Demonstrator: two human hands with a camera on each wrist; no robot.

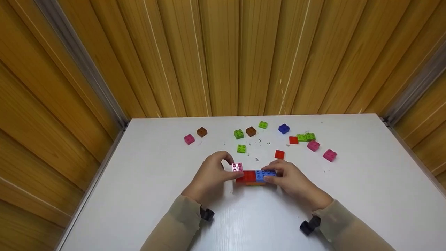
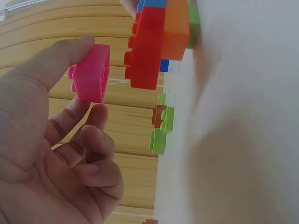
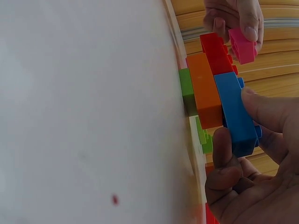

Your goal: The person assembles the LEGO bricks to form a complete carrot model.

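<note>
On the white table (image 1: 146,167), you've got the stack (image 1: 249,176) in the near middle: red brick (image 2: 147,49) left and blue brick (image 3: 235,112) right up top, orange brick (image 3: 204,91) under them, green brick (image 3: 188,93) lowest. Your right hand (image 1: 291,177) is clamped on the blue brick's right end, thumb by the studs; good anchor, hold it steady. Your left hand (image 1: 212,170) pinches the pink brick (image 2: 91,74) between thumb and finger, above the red brick's left end, apart from its studs, hollow side facing them. Pink looks a bit tilted, so level it and square its edges before pressing. The red brick's left end overhangs the orange, so a hard push there could tip or pry the stack: brace from below, press straight down evenly.
</note>
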